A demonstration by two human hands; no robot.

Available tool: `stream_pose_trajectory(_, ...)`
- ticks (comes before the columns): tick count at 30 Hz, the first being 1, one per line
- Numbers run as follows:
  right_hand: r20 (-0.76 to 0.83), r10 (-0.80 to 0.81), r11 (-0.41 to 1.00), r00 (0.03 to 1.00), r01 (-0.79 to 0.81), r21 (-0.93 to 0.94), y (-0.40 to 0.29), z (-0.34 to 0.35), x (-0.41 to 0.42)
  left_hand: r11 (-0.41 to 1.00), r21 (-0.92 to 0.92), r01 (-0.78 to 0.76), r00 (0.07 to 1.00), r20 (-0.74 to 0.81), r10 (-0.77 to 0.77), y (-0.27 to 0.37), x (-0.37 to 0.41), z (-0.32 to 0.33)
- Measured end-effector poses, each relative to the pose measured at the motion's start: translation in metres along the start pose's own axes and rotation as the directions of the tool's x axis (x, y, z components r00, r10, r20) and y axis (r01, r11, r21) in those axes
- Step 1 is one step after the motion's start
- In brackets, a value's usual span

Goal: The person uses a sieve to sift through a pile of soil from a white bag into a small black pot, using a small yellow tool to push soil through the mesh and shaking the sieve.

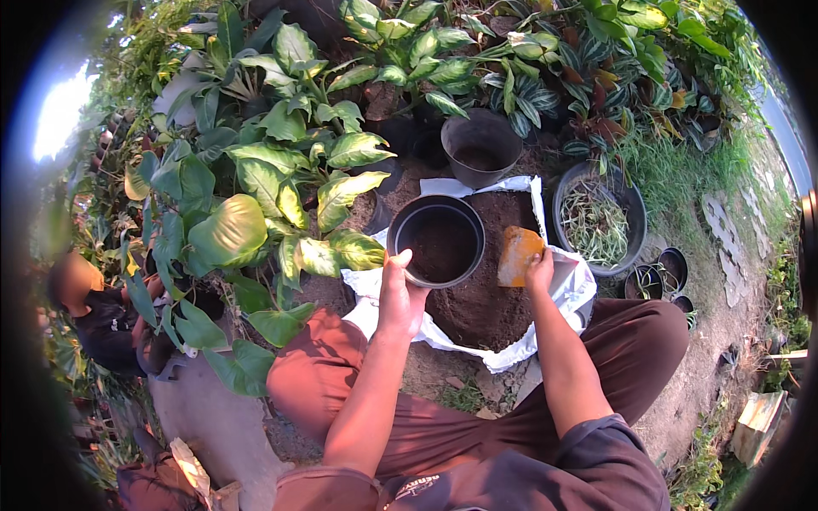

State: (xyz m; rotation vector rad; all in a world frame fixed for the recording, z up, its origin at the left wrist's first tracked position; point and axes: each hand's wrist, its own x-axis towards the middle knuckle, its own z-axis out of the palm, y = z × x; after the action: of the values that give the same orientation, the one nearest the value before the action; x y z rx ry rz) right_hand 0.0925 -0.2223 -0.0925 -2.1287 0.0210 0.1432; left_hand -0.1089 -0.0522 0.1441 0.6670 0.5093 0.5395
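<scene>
My left hand (404, 294) grips the near left rim of a round black plastic plant pot (436, 241), with dark soil inside it. The pot is over a white sack (500, 361) spread open and filled with loose dark soil (479, 316). In my right hand (540, 268) is a flat, worn orange scoop or scraper (519, 255), held just above the soil to the right of the pot. Pot and scoop are apart. A larger, dusty black pot (481, 148) stands beyond the sack's far edge, with some soil at its bottom.
Right of the sack are a wide black tub (601, 217) of cut green stems and several small black pots (672, 268). Variegated leafy plants (294, 172) crowd the far and left sides. Another person (108, 326) sits at the left. A wooden block (758, 428) lies at the lower right.
</scene>
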Motion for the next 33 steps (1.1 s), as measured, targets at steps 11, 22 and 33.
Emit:
stream_pose_trajectory(11,0.337,0.164,0.896,0.927,-0.283,0.343,0.053,0.033,0.011,0.998,-0.062,-0.033,0.999,0.02,0.034,-0.012,0.011,0.006)
stream_pose_trajectory(22,0.542,0.168,0.818,0.824,-0.423,0.39,0.014,-0.017,0.011,0.998,-0.009,-0.057,0.998,0.03,0.057,0.001,-0.003,0.018)
stream_pose_trajectory(33,0.609,-0.075,0.871,0.79,-0.245,0.425,-0.184,-0.126,0.071,0.994,0.079,-0.071,0.997,-0.026,0.073,-0.001,-0.002,0.022)
